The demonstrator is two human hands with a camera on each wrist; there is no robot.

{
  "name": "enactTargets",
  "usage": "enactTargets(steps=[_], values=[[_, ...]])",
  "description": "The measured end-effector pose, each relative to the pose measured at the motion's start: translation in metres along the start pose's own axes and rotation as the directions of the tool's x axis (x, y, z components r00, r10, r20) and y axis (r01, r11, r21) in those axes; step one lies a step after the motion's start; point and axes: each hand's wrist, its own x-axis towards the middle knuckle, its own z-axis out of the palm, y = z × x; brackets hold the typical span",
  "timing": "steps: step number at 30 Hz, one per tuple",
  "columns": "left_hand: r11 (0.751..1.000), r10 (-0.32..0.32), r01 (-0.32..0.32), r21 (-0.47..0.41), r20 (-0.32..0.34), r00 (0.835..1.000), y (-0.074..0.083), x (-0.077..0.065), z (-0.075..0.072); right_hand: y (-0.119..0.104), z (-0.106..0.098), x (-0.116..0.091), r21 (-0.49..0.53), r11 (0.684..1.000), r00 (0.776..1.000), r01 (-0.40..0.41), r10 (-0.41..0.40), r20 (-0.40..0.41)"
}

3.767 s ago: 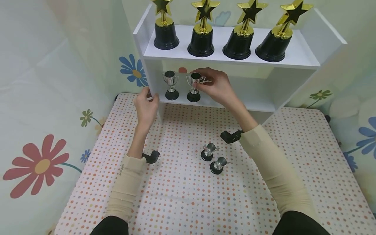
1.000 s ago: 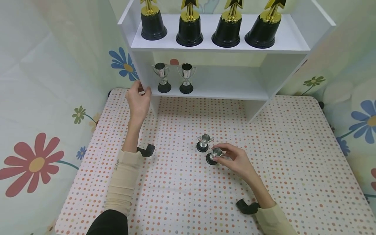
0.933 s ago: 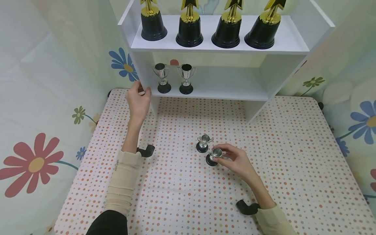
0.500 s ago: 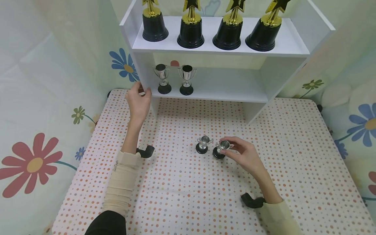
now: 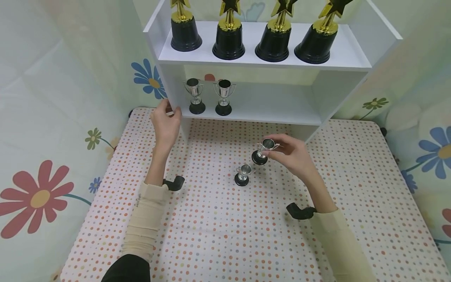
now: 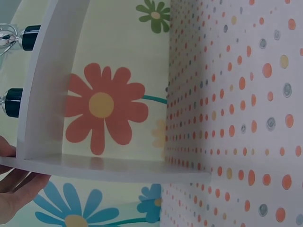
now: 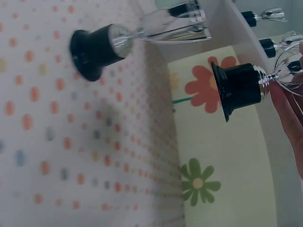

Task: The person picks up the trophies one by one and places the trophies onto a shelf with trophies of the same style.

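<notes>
My right hand [image 5: 294,154] pinches a small silver trophy cup [image 5: 261,151] with a black base, between thumb and fingers. In the right wrist view the held cup's black base [image 7: 239,87] hangs clear of the table. A matching cup [image 5: 243,174] stands on the table just below and left of it in the head view. My left hand [image 5: 166,122] grips the left side panel of the white shelf unit [image 5: 257,120] near the lower shelf's front edge; the left wrist view shows its fingers [image 6: 23,187] on both sides of the panel.
Two silver cups [image 5: 194,95] stand upright at the left of the lower shelf. Several gold star trophies [image 5: 229,37] with large black bases line the top shelf. A dotted cloth [image 5: 218,235] covers the table, and a flower-printed backdrop [image 5: 53,98] surrounds it.
My right hand left the second shelf cup, took hold of a cup on the table and has lifted it toward the shelf, past the other cup. My left hand stays on the side panel.
</notes>
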Motion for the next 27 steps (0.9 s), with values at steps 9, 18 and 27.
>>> enactTargets(steps=[9,18,27], values=[[1.000,0.011,-0.011,-0.022,0.007,1.000,-0.002,-0.001,0.000,-0.040,-0.007,0.032,0.089,0.992,0.996,0.092,-0.091,-0.020],[1.000,0.008,-0.008,-0.015,-0.002,1.000,-0.002,0.000,-0.002,-0.071,-0.014,0.071,0.123,0.979,0.986,0.161,-0.156,-0.052],[1.000,0.013,-0.013,-0.017,-0.001,1.000,-0.003,0.001,0.000,-0.073,-0.016,0.107,0.006,0.997,0.996,0.073,-0.072,-0.054]])
